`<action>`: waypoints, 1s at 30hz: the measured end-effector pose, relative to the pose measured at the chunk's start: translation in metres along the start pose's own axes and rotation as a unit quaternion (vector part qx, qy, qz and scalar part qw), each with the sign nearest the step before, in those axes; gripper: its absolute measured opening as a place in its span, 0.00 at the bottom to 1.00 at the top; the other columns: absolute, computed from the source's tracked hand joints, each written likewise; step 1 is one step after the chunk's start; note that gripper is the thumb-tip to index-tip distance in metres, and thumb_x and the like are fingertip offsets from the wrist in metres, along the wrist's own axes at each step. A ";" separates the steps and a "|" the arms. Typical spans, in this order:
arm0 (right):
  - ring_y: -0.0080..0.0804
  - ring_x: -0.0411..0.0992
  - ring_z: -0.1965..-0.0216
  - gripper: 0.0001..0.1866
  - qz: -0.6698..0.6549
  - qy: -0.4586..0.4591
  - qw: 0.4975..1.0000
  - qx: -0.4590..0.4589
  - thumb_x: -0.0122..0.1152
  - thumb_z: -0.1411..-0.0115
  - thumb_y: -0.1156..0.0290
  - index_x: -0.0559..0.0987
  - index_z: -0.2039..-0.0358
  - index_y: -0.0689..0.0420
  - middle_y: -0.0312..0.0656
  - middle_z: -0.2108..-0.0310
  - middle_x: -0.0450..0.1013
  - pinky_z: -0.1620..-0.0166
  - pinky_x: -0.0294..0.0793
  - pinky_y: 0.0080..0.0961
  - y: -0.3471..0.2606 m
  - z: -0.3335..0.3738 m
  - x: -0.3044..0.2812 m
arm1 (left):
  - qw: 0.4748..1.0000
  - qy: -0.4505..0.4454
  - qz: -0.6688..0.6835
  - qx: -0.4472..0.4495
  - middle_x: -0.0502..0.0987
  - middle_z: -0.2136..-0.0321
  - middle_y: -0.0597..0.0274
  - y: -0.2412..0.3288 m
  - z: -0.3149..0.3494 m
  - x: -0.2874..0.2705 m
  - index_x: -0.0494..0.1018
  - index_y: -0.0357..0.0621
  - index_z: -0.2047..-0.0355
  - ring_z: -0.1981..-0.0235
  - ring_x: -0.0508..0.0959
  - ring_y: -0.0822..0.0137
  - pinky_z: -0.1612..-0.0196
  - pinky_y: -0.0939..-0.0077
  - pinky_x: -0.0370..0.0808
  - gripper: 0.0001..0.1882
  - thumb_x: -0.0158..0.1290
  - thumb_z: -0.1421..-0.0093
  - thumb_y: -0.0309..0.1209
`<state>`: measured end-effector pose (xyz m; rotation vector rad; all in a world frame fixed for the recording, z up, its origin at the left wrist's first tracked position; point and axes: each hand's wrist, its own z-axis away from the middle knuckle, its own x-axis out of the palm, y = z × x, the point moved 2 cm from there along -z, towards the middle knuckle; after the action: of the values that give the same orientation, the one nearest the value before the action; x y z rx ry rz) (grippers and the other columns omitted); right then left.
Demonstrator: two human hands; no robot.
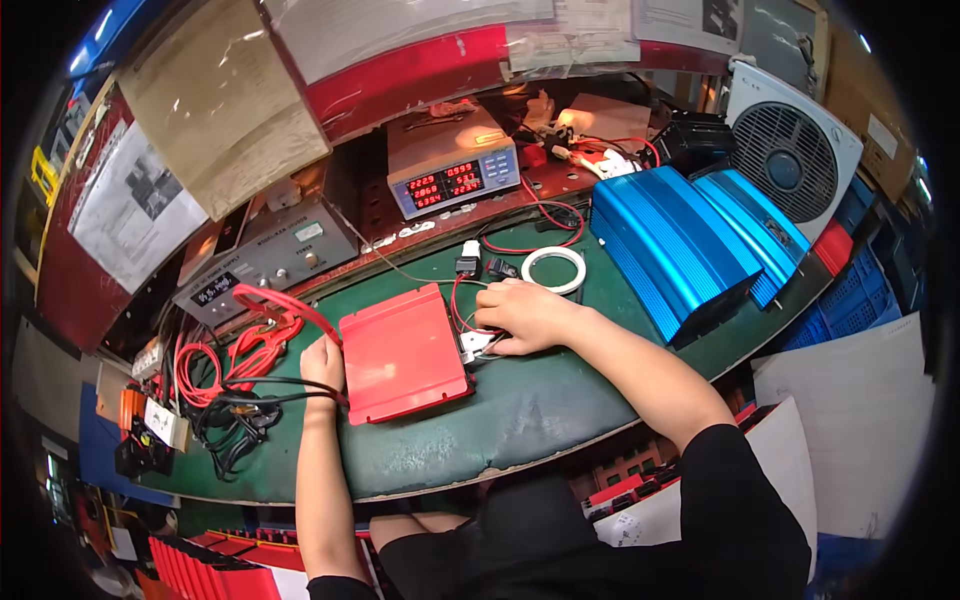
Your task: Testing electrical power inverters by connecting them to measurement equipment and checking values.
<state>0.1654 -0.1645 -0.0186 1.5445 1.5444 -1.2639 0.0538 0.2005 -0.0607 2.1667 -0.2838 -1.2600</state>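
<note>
Left hand [322, 368] curls beside the red box [400, 350] (I cannot tell its grip), while the right hand [522, 316] pinches a white plug [474, 346] opposite. Flat on the green bench [545, 410], the box's cabled side faces left; its long axis is unclear.

A worn green bench [560, 430] curved across the view, bowed by the wide lens. Behind it rose a dark red board [420, 85], covered with pale papers [400, 30] and, toward the left, a tan sheet [215, 100]. Warm light glowed along the bench's back. At right, a whitish panel [860, 430] leaned near a blue crate [855, 305]; upper left, a strip light [103, 25] shone white.
</note>
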 end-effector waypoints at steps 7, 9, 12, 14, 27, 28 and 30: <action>0.42 0.71 0.62 0.17 0.003 0.007 1.000 -0.020 0.69 0.49 0.59 0.75 0.67 0.57 0.42 0.68 0.70 0.57 0.70 0.37 0.000 -0.005 0.000 | 0.999 -0.039 -0.027 -0.019 0.76 0.76 0.36 -0.002 -0.005 -0.003 0.77 0.34 0.74 0.68 0.77 0.35 0.66 0.46 0.70 0.29 0.39 0.30 0.46; 0.42 0.71 0.62 0.16 -0.028 -0.004 1.000 -0.008 0.69 0.50 0.59 0.75 0.68 0.57 0.42 0.68 0.71 0.57 0.70 0.37 -0.001 -0.007 0.003 | 0.998 -0.036 -0.024 -0.037 0.76 0.75 0.37 0.000 -0.003 -0.002 0.77 0.35 0.74 0.67 0.77 0.35 0.65 0.46 0.71 0.29 0.39 0.30 0.46; 0.43 0.71 0.65 0.16 -0.086 0.006 0.996 0.025 0.70 0.52 0.60 0.75 0.70 0.56 0.41 0.71 0.70 0.58 0.69 0.38 -0.001 -0.005 0.003 | 0.998 -0.036 -0.035 -0.039 0.77 0.74 0.38 0.018 -0.001 -0.004 0.78 0.36 0.74 0.67 0.77 0.36 0.63 0.47 0.72 0.28 0.39 0.30 0.47; 0.42 0.70 0.67 0.16 -0.105 0.008 0.994 0.035 0.72 0.55 0.65 0.75 0.70 0.55 0.41 0.72 0.69 0.61 0.68 0.36 0.000 -0.004 0.006 | 0.998 -0.044 -0.023 -0.036 0.78 0.74 0.40 0.021 -0.001 -0.005 0.78 0.38 0.73 0.67 0.78 0.37 0.63 0.49 0.72 0.28 0.40 0.30 0.47; 0.44 0.72 0.53 0.20 -0.118 0.027 0.992 0.022 0.69 0.57 0.68 0.77 0.62 0.58 0.41 0.59 0.74 0.47 0.69 0.39 -0.010 -0.014 0.008 | 0.991 -0.074 0.113 0.023 0.75 0.78 0.40 0.007 -0.010 -0.002 0.74 0.33 0.72 0.71 0.76 0.39 0.67 0.54 0.71 0.20 0.44 0.33 0.39; 0.44 0.72 0.52 0.19 -0.129 0.030 0.991 0.022 0.69 0.57 0.68 0.76 0.62 0.58 0.41 0.58 0.74 0.47 0.69 0.38 -0.010 -0.014 0.008 | 0.990 -0.086 0.109 0.017 0.76 0.78 0.46 0.004 -0.011 0.000 0.75 0.32 0.70 0.73 0.76 0.53 0.67 0.61 0.71 0.18 0.44 0.33 0.36; 0.44 0.72 0.52 0.19 -0.135 0.030 0.990 0.020 0.69 0.57 0.69 0.76 0.62 0.59 0.42 0.58 0.74 0.47 0.69 0.38 -0.010 -0.016 0.007 | 0.987 -0.084 0.132 0.025 0.75 0.80 0.56 0.000 -0.010 0.002 0.75 0.30 0.68 0.77 0.73 0.70 0.69 0.71 0.70 0.17 0.44 0.33 0.34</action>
<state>0.1576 -0.1461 -0.0175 1.4453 1.8241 -1.4143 0.0633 0.2032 -0.0584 1.9875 -0.6565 -1.2937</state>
